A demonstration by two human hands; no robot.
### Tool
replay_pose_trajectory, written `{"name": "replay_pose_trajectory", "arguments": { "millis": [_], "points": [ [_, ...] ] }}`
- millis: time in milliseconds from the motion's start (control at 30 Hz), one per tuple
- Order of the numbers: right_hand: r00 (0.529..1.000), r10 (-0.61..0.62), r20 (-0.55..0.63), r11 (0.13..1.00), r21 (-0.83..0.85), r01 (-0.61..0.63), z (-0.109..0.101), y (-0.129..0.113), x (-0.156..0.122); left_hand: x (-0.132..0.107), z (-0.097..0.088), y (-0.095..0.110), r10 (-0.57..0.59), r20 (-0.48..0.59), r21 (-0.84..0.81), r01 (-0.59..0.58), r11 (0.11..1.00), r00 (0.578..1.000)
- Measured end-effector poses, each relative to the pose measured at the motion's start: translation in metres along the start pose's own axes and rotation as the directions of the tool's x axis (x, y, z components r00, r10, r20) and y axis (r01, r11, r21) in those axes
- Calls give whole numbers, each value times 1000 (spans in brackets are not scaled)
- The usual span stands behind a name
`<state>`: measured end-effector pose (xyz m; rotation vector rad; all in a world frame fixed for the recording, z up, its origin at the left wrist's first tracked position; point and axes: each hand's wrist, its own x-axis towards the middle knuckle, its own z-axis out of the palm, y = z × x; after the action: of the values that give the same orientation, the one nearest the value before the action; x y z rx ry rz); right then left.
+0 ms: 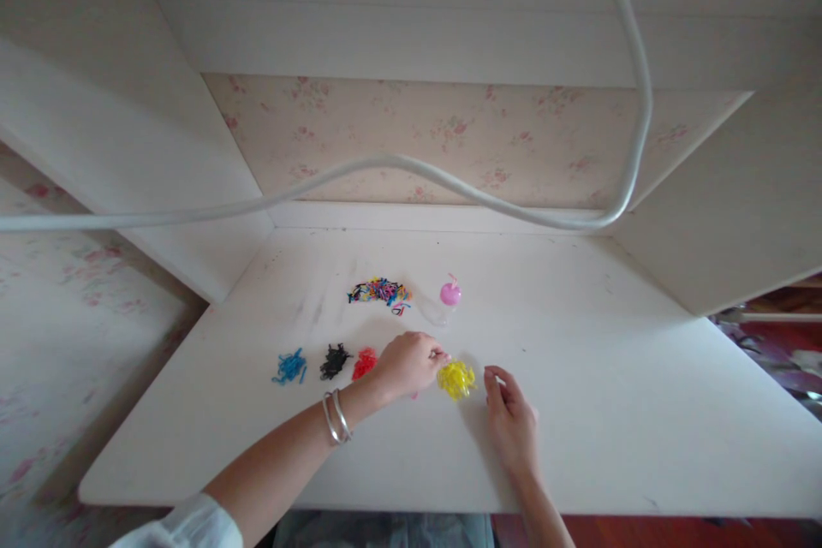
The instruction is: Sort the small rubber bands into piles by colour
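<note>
Small heaps of tiny rubber bands lie in a row on the white desk: blue, black, red and yellow. My left hand hovers between the red and yellow heaps, fingers curled in a pinch beside the yellow one; what it holds is too small to see. My right hand rests on the desk just right of the yellow heap, fingers bent loosely. Farther back lies a mixed-colour heap next to a clear container with a pink lid.
White shelf walls close in the desk on the left and right, with floral wallpaper at the back. A white cable hangs across the view in front of the camera. Two silver bangles are on my left wrist.
</note>
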<state>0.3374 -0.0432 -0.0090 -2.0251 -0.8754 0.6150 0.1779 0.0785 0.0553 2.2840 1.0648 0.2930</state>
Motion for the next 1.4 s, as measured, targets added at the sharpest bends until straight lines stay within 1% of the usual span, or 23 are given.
{"name": "replay_pose_trajectory", "arguments": {
  "millis": [100, 167, 233, 367, 467, 533, 633, 700, 733, 800, 867, 900, 967, 1000, 1033, 1067, 1167, 1233, 1267, 1400],
  "points": [
    [1000, -15, -10, 1000, 18, 15, 0, 0, 0, 6, 13, 11, -12, 40, 14, 11, 1000, 999],
    [1000, -21, -13, 1000, 22, 21, 0, 0, -1, 9, 17, 14, -20, 50, 19, 19, 1000, 999],
    [999, -30, -14, 999, 23, 30, -1, -1, -1, 12, 16, 13, -17, 46, 13, 16, 1000, 999],
    [999, -37, -16, 999, 13, 37, -1, -3, -3, 11, 3, 2, -11, -10, -24, 11, 1000, 1000],
    [1000, -27, -12, 1000, 1, 27, -1, -4, -3, 0, -15, -11, -46, -84, -64, 40, 997, 995],
    [1000, -21, 4, 1000, -17, 21, -2, -4, -2, -17, -26, -18, -86, -134, -91, 74, 993, 987],
    [1000, -12, 25, 999, -39, 13, -2, 0, -1, -54, -34, -31, -167, -199, -152, 138, 979, 966],
    [1000, -15, 17, 998, -62, 16, -2, 2, -1, -84, -31, -43, -259, -276, -269, 184, 945, 926],
    [999, -31, 17, 995, -92, 32, -2, 1, -2, -100, -27, -50, -299, -295, -303, 208, 930, 908],
    [992, -108, 57, 975, -189, 117, -1, -7, -6, -130, -19, -67, -384, -324, -347, 269, 898, 865],
    [966, -208, 152, 929, -278, 243, 2, -23, -11, -156, -11, -85, -473, -363, -370, 342, 864, 803],
    [946, -248, 206, 901, -309, 304, 6, -34, -12, -167, -9, -93, -509, -392, -380, 369, 848, 766],
    [911, -280, 302, 844, -375, 384, 16, -60, -12, -181, -5, -105, -556, -447, -393, 405, 826, 700],
    [895, -278, 350, 805, -423, 415, 23, -73, -10, -185, -4, -109, -566, -467, -397, 411, 821, 679],
    [880, -255, 401, 755, -486, 440, 31, -86, -6, -187, -4, -111, -568, -480, -399, 410, 820, 669],
    [868, -226, 443, 696, -550, 462, 40, -97, -2, -187, -3, -111, -563, -485, -398, 405, 823, 669],
    [856, -196, 478, 612, -623, 488, 69, -122, 16, -183, 1, -108, -521, -474, -368, 378, 850, 710],
    [855, -193, 481, 581, -646, 494, 87, -132, 29, -181, 3, -106, -490, -475, -342, 360, 868, 731],
    [857, -192, 479, 567, -659, 495, 95, -135, 35, -181, 4, -106, -478, -480, -334, 351, 875, 736],
    [877, -180, 446, 528, -708, 469, 119, -144, 53, -182, 6, -108, -467, -493, -327, 341, 881, 734]
  ]
}}
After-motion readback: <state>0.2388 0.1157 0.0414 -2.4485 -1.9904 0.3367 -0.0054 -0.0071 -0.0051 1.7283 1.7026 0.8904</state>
